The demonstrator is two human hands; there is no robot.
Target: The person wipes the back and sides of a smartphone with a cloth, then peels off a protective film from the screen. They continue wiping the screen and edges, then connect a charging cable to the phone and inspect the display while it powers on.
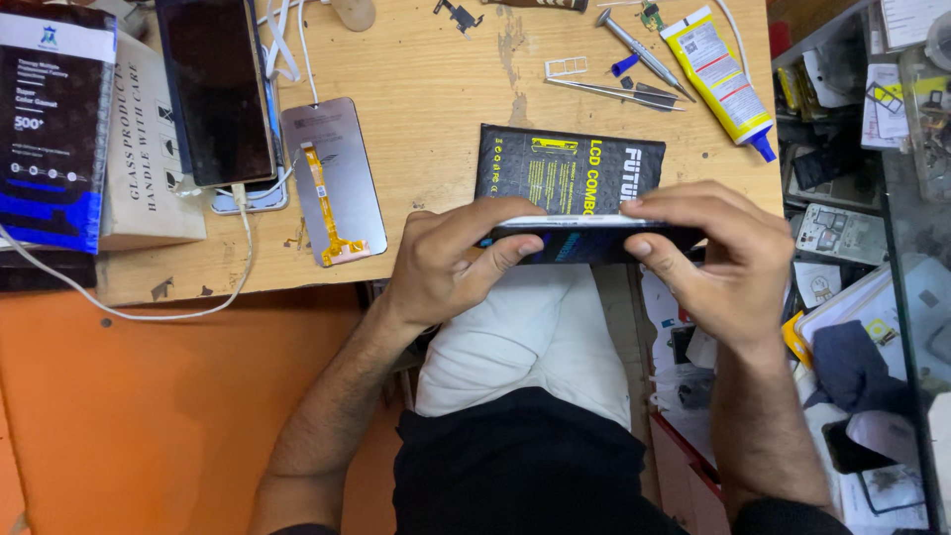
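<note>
Both hands hold a slim phone [575, 226] edge-on, its white side facing up, just in front of the wooden table's near edge. My left hand [446, 263] grips its left end with thumb and fingers wrapped around it. My right hand [728, 258] pinches the right end from above. Right behind the phone, a black box with yellow print [565, 168] lies flat on the table.
A loose display panel with an orange flex cable [332, 178] lies left of the box. Further left are a charging phone [213, 89], stacked boxes [54, 119] and white cables. A yellow glue tube [718, 74], screwdriver [644, 54] and tweezers sit at the back. Cluttered shelves stand right.
</note>
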